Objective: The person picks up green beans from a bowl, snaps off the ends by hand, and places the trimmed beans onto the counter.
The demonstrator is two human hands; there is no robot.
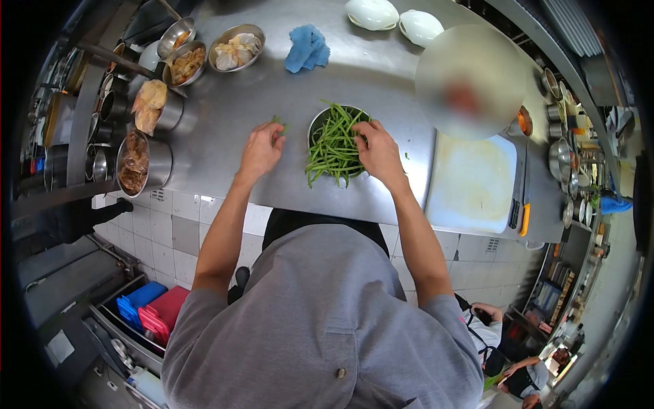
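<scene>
A round metal bowl stands on the steel worktop in front of me, heaped with long green beans, some hanging over its near rim. My left hand is to the left of the bowl, apart from it, its fingers pinched on a short piece of green bean. At the bowl's right side, my right hand has its fingertips closed among the beans and seems to grip one. Its palm faces down, so the fingertips are partly hidden.
A white cutting board and an orange-handled knife lie at the right. A blue cloth and white dishes are at the back. Metal containers of food line the left. Other people are behind, lower right.
</scene>
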